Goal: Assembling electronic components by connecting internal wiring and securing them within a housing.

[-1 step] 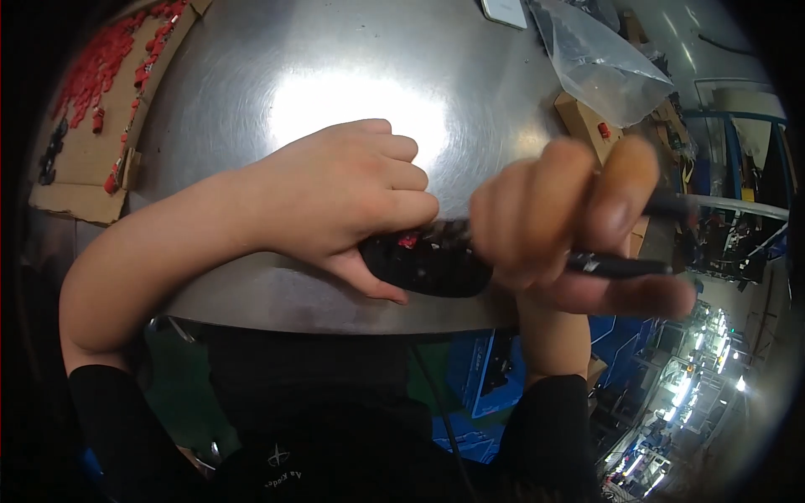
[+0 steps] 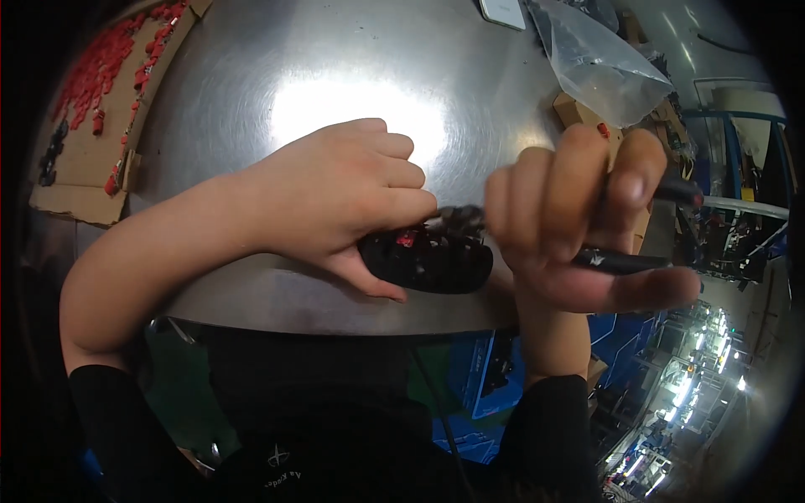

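Note:
My left hand [image 2: 352, 189] is closed around a black, rounded plastic piece [image 2: 436, 268] above the near part of the metal table. A small red part [image 2: 407, 239] shows inside it. At the right, my right hand [image 2: 570, 218] grips pliers with black handles [image 2: 625, 261]. Their dark metal jaws [image 2: 459, 220] reach to the far edge of the black piece, close to my left knuckles. Whether the jaws touch or pinch anything there, I cannot tell. The fingers of my left hand hide part of the piece.
At far left, a cardboard tray [image 2: 84, 197] holds many red parts [image 2: 96, 75] and some black ones. A clear plastic bag [image 2: 599, 71] and a white phone-like object [image 2: 503, 12] lie at the back right. Blue crates [image 2: 478, 377] stand below the table's curved near edge [image 2: 335, 331].
My right hand has shifted slightly right, away from the black piece, and its fingers look a little more spread. The plier jaws show more. My left hand has hardly moved.

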The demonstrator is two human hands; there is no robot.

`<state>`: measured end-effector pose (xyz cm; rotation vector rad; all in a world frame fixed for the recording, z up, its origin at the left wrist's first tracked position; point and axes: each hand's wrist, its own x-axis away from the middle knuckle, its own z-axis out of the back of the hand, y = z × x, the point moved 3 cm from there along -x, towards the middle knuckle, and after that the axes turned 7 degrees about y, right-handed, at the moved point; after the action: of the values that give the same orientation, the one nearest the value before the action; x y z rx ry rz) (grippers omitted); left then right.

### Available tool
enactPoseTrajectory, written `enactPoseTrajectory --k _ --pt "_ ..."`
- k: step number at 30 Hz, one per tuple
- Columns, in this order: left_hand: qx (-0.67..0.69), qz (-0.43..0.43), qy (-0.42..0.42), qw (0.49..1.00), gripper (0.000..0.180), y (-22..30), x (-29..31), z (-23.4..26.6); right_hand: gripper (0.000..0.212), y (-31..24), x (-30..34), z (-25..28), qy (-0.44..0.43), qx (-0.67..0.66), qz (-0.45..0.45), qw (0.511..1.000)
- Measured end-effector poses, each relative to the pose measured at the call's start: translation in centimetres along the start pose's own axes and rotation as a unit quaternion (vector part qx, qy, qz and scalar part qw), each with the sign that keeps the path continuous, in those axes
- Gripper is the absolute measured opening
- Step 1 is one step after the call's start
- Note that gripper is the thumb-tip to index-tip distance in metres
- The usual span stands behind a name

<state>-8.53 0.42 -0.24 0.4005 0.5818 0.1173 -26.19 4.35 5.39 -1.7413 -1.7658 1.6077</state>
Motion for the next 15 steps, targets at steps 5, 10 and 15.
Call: enactPoseTrajectory --k 5,10,15 --pt "-0.064 0.070 0.024 0.995 0.057 0.3 -0.1 0.3 0.075 -1.1 1.0 -0.4 0.030 0.122 0.052 0.991" --pt "-0.093 0.109 0.043 0.989 0.059 0.6 0.4 0.0 0.083 0.2 1.3 -0.8 0.054 0.141 0.087 0.985" --pt "-0.132 0.152 0.072 0.977 0.057 1.7 0.5 0.0 0.087 0.7 1.4 -1.0 0.036 0.164 0.109 0.980"
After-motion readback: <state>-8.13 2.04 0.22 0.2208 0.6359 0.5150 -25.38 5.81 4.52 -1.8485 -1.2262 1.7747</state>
